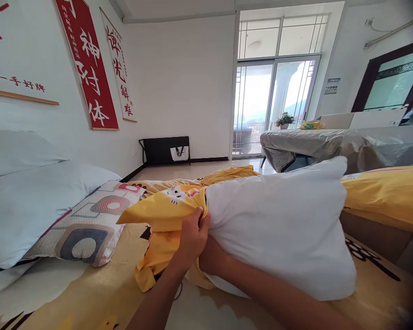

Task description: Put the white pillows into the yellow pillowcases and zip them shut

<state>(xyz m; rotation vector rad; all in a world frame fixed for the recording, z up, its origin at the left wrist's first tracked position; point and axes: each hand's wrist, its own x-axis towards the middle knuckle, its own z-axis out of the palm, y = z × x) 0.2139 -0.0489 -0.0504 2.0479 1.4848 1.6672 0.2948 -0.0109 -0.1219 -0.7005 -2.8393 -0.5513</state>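
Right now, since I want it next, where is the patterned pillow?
The patterned pillow lies left in the head view, on the bed, between the pale blue pillow and the yellow pillowcase.

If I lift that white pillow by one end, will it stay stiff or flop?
Probably floppy: the white pillow looks plump and soft, creasing where the left hand pinches the yellow pillowcase against it. It is likely light for its bulk, since it rests propped over the right forearm. Its matte cloth should not slip much.
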